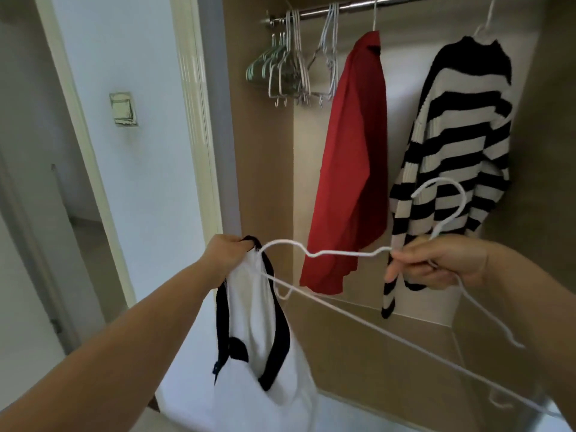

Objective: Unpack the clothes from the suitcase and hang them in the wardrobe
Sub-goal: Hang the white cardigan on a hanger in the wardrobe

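The white top with black trim (258, 332) is held up in front of the open wardrobe (265, 151), at the left end of a white wire hanger (343, 252). Its black strap is gripped by the left hand (227, 254), with the fingers curled round it, and the rest of the cloth hangs down loose. The hanger is pinched by the right hand (442, 263) just under the hook. The two hands are kept well apart, joined only by the wire.

The top is judged to be light, soft and limp, so it probably slides off the thin wire easily. It is best taken at the shoulder strap, one side at a time. The hanger looks light and a little springy, and it is best held at the neck, where it does not turn.

On the rail (352, 6) a red shirt (352, 169) and a striped sweater (461, 141) are hung already, and a bunch of empty hangers (293, 67) is crowded at the left. A free place is seen between the bunch and the red shirt. The sweater's sleeve hangs just behind the right hand, and the hook could be caught in its knit.
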`<act>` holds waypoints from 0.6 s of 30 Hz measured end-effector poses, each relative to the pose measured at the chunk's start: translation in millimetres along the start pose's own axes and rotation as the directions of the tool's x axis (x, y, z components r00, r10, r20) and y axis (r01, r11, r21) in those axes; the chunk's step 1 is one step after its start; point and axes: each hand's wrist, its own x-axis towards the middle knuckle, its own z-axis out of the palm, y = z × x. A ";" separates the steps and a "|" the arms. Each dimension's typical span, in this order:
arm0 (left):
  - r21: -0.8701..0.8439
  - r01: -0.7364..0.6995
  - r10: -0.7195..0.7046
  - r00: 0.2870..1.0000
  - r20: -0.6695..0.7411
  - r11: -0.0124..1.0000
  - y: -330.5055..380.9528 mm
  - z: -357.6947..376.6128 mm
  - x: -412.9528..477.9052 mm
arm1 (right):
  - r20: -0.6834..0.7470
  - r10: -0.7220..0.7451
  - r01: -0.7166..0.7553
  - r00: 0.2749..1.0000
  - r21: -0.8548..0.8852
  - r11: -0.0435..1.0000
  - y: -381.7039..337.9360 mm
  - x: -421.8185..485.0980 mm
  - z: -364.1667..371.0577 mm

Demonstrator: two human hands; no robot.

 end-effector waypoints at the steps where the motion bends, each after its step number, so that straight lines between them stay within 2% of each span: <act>1: 0.075 -0.040 0.042 0.999 -0.027 0.996 2.8 1.2 0.4 | -0.004 0.057 -0.057 0.998 -0.065 0.996 -0.1 2.0 4.4; 3: 0.285 -0.135 0.155 0.987 -0.049 0.949 11.9 6.8 -3.7 | -0.045 0.116 -0.122 0.992 -0.135 0.983 -4.2 9.5 18.5; 5: 0.467 -0.243 0.286 0.958 -0.022 0.851 22.0 14.6 -13.3 | -0.089 0.100 -0.109 0.991 -0.112 0.988 -11.0 22.5 36.6; 8: 0.575 -0.378 0.452 0.892 0.015 0.726 35.8 23.2 -29.8 | -0.187 0.048 -0.064 0.981 -0.078 0.995 -21.6 48.6 68.6; 10: 0.622 -0.467 0.575 0.817 0.033 0.629 43.6 27.5 -38.3 | -0.232 -0.018 -0.005 0.973 -0.099 0.995 -30.2 64.6 93.4; 13: 0.673 -0.571 0.689 0.714 0.126 0.470 51.9 31.2 -53.2 | -0.333 -0.191 0.175 0.923 -0.075 0.982 -42.8 84.2 114.9; 14: 0.678 -0.573 0.670 0.726 0.159 0.460 54.3 28.5 -57.4 | -0.383 -0.220 0.212 0.897 -0.062 0.975 -46.8 88.1 116.9; 16: 0.645 -0.525 0.590 0.795 0.141 0.555 59.8 14.6 -61.1 | -0.456 -0.257 0.273 0.852 -0.031 0.961 -50.8 94.5 115.9; 17: 0.640 -0.508 0.584 0.804 0.111 0.576 61.2 5.7 -59.9 | -0.470 -0.280 0.307 0.837 -0.020 0.951 -52.3 97.4 114.2; 18: 0.671 -0.519 0.613 0.781 0.119 0.530 62.6 -1.5 -56.7 | -0.476 -0.307 0.339 0.824 -0.020 0.941 -53.3 99.4 113.2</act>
